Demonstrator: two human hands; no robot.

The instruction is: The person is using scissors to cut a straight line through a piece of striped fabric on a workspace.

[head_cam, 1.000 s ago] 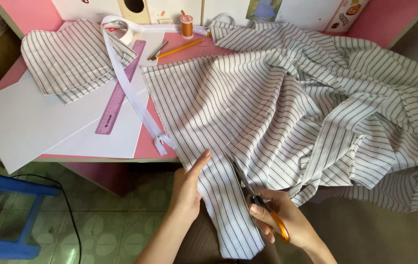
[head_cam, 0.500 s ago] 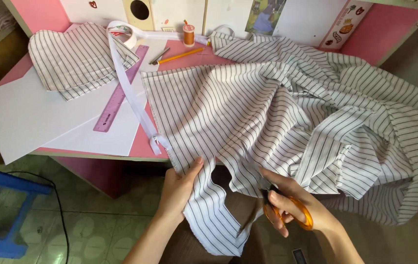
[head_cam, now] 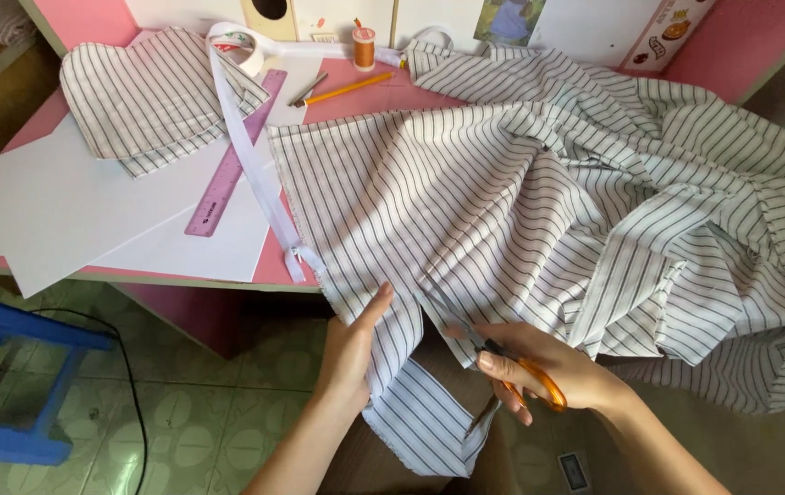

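A large white cloth with dark stripes point(head_cam: 539, 183) spreads over the pink table point(head_cam: 273, 273) and hangs off its front edge. My left hand point(head_cam: 351, 353) pinches the hanging strip of cloth just below the table edge. My right hand point(head_cam: 553, 371) grips orange-handled scissors point(head_cam: 503, 357), whose blades are in the cloth to the right of my left hand. A cut runs up the fabric between my two hands.
White paper sheets point(head_cam: 71, 215), a purple ruler point(head_cam: 232, 160), a white tape measure point(head_cam: 250, 174), a striped cut piece point(head_cam: 149, 96), an orange pencil point(head_cam: 347, 88) and an orange thread spool point(head_cam: 364, 48) lie on the table. A blue stool point(head_cam: 7, 385) stands on the tiled floor at left.
My right hand with the scissors has moved up towards the table edge, blades further into the cloth. My left hand shifted slightly right along the strip. The view has tilted.
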